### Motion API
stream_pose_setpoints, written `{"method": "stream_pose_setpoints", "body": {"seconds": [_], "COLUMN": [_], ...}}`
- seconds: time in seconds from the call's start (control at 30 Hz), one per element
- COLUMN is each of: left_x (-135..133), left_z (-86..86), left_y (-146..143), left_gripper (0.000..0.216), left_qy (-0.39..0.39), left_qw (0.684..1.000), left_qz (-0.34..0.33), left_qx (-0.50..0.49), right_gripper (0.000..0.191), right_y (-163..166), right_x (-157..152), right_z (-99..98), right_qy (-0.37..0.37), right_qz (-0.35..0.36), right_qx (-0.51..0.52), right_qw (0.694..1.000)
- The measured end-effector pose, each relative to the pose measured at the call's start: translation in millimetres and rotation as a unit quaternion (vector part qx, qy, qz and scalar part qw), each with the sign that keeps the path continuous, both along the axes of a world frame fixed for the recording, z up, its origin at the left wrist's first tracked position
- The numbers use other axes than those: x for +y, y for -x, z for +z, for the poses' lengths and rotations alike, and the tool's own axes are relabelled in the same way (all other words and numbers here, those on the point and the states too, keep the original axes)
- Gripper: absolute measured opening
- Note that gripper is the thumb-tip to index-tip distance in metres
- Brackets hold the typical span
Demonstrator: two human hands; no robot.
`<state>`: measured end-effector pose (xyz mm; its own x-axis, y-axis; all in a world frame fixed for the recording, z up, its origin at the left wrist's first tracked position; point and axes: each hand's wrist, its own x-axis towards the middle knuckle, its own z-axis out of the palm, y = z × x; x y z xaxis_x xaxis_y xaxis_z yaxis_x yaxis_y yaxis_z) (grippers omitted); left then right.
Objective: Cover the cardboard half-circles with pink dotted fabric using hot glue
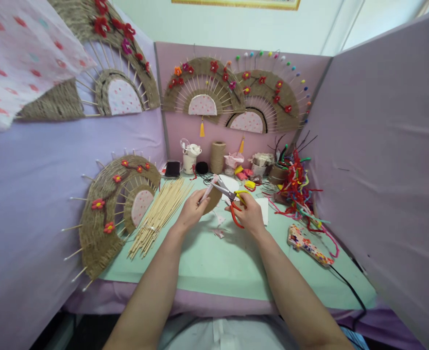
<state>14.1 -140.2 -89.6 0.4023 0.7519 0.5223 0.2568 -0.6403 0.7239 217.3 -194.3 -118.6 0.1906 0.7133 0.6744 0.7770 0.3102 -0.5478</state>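
My left hand (193,211) pinches a brown cardboard piece (213,200) with a curved edge and pale pink fabric (209,187) along one side. My right hand (252,214) grips scissors (232,195) with one red and one yellow handle. Their blades point left and meet the top end of the fabric-edged piece; whether they are cutting into it I cannot tell. Small fabric scraps (219,234) lie on the green tabletop below my hands. A white sheet (262,210) lies partly behind my right hand.
Thin wooden sticks (159,211) lie bundled on the left, beside a twine-wrapped fan (101,214). A flowered glue gun (309,245) with a black cord is on the right. At the back stand a twine spool (218,158), cups and tangled colourful pipe cleaners (297,184).
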Motion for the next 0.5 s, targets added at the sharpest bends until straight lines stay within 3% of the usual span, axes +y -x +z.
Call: {"method": "stream_pose_setpoints", "body": {"seconds": [0.5], "left_x": [-4.4], "left_z": [5.2], "left_y": [2.7], "left_gripper": [0.036], "left_qy": [0.06], "left_qw": [0.997], "left_qz": [-0.045], "left_qx": [0.004], "right_gripper": [0.039], "right_y": [-4.0], "right_x": [-4.0], "right_z": [6.8], "right_qy": [0.055], "right_qz": [-0.033], "right_qx": [-0.002], "right_qw": [0.998]}}
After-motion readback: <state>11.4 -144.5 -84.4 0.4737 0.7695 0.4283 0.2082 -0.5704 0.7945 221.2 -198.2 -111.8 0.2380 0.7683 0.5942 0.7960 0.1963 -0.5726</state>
